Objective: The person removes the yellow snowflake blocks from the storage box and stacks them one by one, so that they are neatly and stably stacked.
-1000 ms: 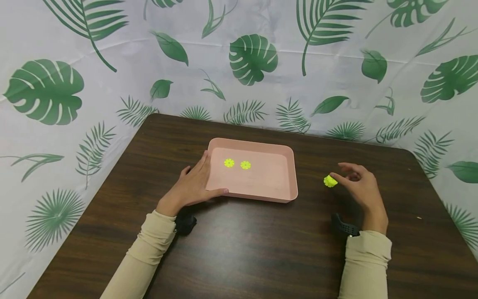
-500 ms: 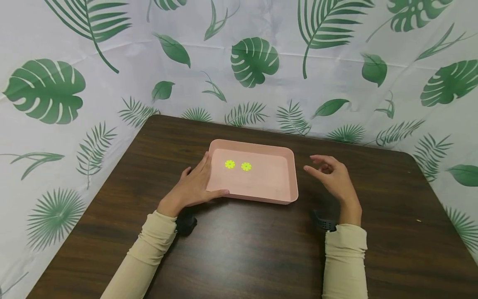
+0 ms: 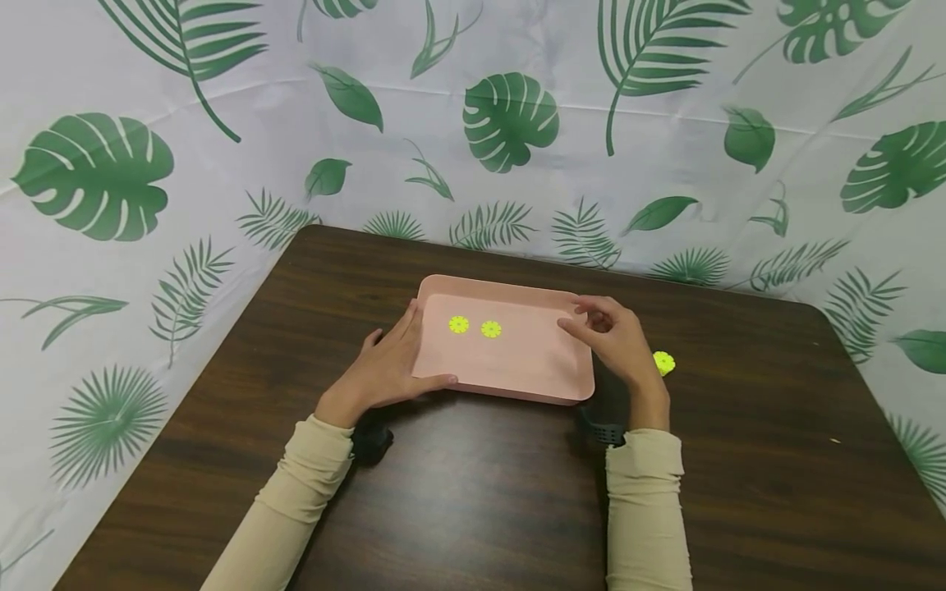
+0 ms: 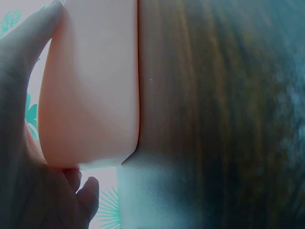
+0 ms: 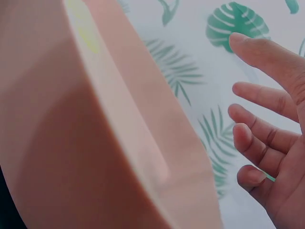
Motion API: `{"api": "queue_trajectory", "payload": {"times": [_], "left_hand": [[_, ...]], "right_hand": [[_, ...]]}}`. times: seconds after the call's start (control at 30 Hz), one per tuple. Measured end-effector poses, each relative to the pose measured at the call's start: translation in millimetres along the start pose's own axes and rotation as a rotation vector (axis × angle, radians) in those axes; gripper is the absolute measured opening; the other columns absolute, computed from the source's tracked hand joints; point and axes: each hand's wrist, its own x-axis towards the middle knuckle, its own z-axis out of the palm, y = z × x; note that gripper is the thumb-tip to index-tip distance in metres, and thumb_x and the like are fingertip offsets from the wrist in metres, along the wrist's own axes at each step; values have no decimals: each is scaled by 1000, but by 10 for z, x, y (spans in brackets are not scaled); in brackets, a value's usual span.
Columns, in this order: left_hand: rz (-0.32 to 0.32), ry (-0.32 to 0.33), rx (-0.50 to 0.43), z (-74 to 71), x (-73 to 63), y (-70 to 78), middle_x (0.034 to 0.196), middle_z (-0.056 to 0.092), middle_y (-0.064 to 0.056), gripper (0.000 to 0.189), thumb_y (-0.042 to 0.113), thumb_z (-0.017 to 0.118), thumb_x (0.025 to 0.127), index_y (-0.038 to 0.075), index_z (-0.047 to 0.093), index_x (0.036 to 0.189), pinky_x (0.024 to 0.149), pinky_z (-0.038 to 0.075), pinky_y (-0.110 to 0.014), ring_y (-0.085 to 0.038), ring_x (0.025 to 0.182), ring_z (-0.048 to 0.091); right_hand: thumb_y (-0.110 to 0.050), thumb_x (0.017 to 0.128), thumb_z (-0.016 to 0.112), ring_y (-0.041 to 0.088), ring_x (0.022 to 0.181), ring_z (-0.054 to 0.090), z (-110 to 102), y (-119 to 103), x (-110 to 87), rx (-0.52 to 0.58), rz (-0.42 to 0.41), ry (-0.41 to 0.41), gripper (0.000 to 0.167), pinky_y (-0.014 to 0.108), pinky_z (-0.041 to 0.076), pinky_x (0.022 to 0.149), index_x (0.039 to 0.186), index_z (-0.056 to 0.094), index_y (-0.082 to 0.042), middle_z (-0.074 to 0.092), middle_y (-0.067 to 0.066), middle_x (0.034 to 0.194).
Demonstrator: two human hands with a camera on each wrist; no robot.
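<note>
A pink rectangular tray [image 3: 517, 357] stands on the table, with two bright yellow, notched flower-shaped discs side by side inside it, the left disc [image 3: 458, 325] and the right disc [image 3: 491, 329]. My left hand [image 3: 384, 361] rests at the tray's near left corner, straight fingers along the left side and thumb along the front; its thumb also lies against the wall in the left wrist view. Over the tray's right end hovers my right hand [image 3: 609, 336]. In the right wrist view, its fingers [image 5: 257, 143] are loosely bent and hold nothing.
More yellow notched material [image 3: 663, 363], seemingly a small pile, lies on the dark wooden table [image 3: 488, 501] right of the tray, partly behind my right wrist. A tiny pale speck [image 3: 835, 441] is further right. A leaf-print cloth [image 3: 414, 107] hangs behind the table.
My right hand has moved left from the yellow pile to the tray's right end, leaving the pile behind on the table. The left hand and tray keep their places.
</note>
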Motion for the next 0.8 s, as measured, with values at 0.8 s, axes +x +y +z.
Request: {"api": "queue_trajectory", "payload": {"times": [0.8], "left_hand": [[-14,0,-9,43,25,-39,173,-7,-9,121,79,56,87,7,-1,166,115,19,-72,-22,159,7]], "right_hand": [[-26,90,83,25,87,59,623,-272,293,9,-154,-74,43,43,49,80,126,73,-7,70,21,114]]}}
